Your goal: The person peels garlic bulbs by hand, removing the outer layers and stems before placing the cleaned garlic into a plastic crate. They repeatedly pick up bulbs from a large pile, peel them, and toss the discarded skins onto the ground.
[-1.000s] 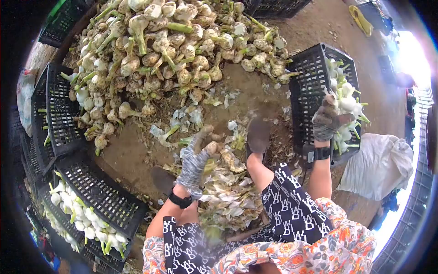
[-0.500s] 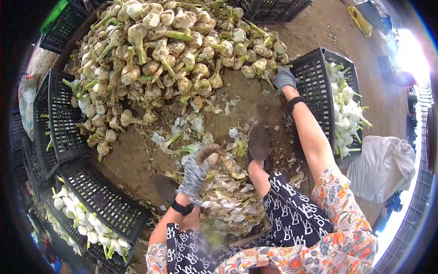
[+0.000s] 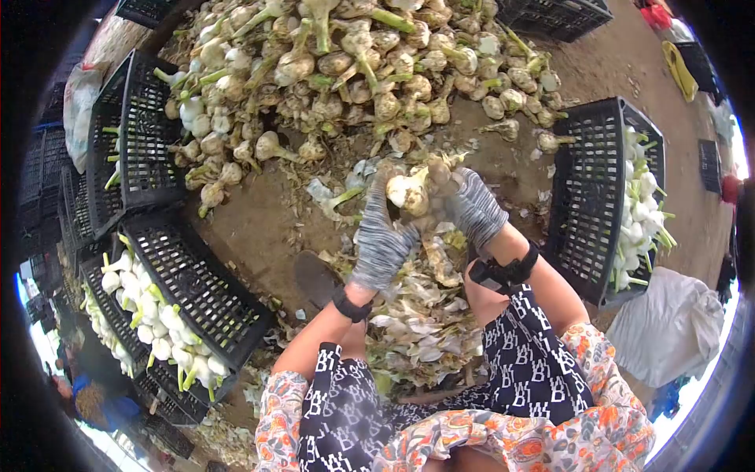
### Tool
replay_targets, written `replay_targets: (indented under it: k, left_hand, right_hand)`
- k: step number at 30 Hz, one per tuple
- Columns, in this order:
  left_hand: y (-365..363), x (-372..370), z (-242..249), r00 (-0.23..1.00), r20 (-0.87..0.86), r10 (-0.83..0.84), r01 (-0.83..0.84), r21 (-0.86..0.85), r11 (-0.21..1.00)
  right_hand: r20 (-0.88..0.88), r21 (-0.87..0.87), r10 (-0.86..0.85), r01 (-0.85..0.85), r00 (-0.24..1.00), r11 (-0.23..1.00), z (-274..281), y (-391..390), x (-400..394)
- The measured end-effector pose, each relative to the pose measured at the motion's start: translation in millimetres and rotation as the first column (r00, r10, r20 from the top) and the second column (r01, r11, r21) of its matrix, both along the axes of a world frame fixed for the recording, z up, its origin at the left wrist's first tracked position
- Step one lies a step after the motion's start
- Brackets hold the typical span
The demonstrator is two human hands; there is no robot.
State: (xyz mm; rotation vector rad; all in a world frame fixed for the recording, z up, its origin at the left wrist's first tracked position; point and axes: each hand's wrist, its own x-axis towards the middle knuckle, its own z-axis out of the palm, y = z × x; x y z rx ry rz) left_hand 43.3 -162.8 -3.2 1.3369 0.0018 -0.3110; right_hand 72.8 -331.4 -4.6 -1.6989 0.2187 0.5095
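Observation:
A garlic bulb [image 3: 409,191], partly white and partly soil-stained, is held between my two gloved hands above the littered ground. My left hand [image 3: 383,240], in a grey knit glove, is closed around its left side. From the right, the fingers of my right hand [image 3: 474,208] close on the same bulb near its upper end; they are partly blurred. Beyond my hands rises a large heap of unpeeled garlic [image 3: 338,79] with stalks attached. Loose garlic skins [image 3: 421,330] lie piled between my legs, below the hands.
A black crate [image 3: 586,197] of cleaned garlic [image 3: 635,212] stands at right, beside a white sack [image 3: 668,322]. On the left are another crate [image 3: 200,271] with white bulbs [image 3: 161,318] and an upright crate [image 3: 148,134]. A further crate [image 3: 562,16] sits behind the heap.
My right hand has come back from the heap's right edge to the middle. My left hand has lifted to meet it, and a garlic bulb is now between them. The camera view has shifted.

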Motion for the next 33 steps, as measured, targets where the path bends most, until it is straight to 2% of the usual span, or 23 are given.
replay_targets:
  k: [1,3,5,7,13,16,20,23,24,25,26,27,28,29,30,32,33]
  left_hand:
    - [3,1,4,1.0,0.018,0.009,-0.009,-0.008,1.0]
    - [6,2,9,0.998,0.053,0.025,-0.023,-0.026,0.999]
    - [9,0,1,0.996,0.072,0.043,-0.039,-0.049,0.998]
    - [12,-2,-2,0.997,0.057,0.053,-0.049,-0.062,0.997]
    - [17,-3,5,0.999,-0.014,0.048,-0.05,-0.141,0.989]
    - [23,0,16,0.99,-0.141,0.014,-0.041,-0.187,0.981]
    - [30,3,13,0.953,-0.299,-0.054,-0.046,-0.32,0.946]
    - [32,6,22,0.884,-0.454,-0.116,-0.122,-0.462,0.878]
    - [22,8,26,0.815,-0.579,0.017,-0.264,-0.346,0.9]
    - [29,13,21,0.77,-0.611,-0.183,-0.171,-0.474,0.864]
    - [42,19,12,0.699,-0.608,-0.376,-0.092,-0.599,0.796]
    - [49,22,5,0.605,-0.57,-0.556,-0.032,-0.715,0.698]
    - [48,25,12,0.46,-0.588,-0.665,-0.07,-0.771,0.633]
    - [50,26,4,0.458,-0.594,-0.662,-0.033,-0.755,0.654]
    - [53,26,-10,0.454,-0.6,-0.659,0.005,-0.738,0.675]
    - [52,24,-16,0.483,-0.802,-0.352,-0.012,-0.407,0.913]
    - [48,21,-17,0.731,-0.673,-0.112,-0.042,-0.208,0.977]
  right_hand:
    - [-0.356,0.019,-0.057,0.068,0.933,0.997,44,10,13]
    - [0.028,0.018,0.029,-0.029,0.999,0.999,30,17,10]
    - [0.164,0.034,0.071,-0.078,0.984,0.996,31,20,10]
    - [0.049,0.092,0.073,-0.078,0.996,0.993,39,17,14]
    - [0.266,-0.073,0.293,-0.284,0.918,0.956,34,7,17]
    - [0.084,0.005,0.229,-0.231,0.97,0.973,40,10,17]
    - [0.075,0.077,0.206,-0.211,0.976,0.974,46,11,13]
    - [0.112,0.115,0.199,-0.211,0.974,0.971,44,16,8]
    - [0.137,0.142,0.196,-0.215,0.971,0.966,39,16,5]
    - [0.162,0.167,0.193,-0.22,0.968,0.961,33,16,1]
    - [0.285,0.128,0.131,-0.173,0.949,0.977,29,20,-3]
    - [0.252,0.143,0.151,-0.191,0.956,0.971,31,19,-5]
    - [0.219,0.159,0.17,-0.207,0.961,0.965,37,20,-6]
    - [0.187,0.176,0.19,-0.223,0.964,0.959,40,20,-7]
    - [0.024,0.152,0.215,-0.217,0.976,0.964,38,19,-9]
    - [-0.041,0.236,0.153,-0.139,0.987,0.962,38,20,-9]
    - [-0.075,0.273,0.123,-0.099,0.99,0.957,38,20,-8]
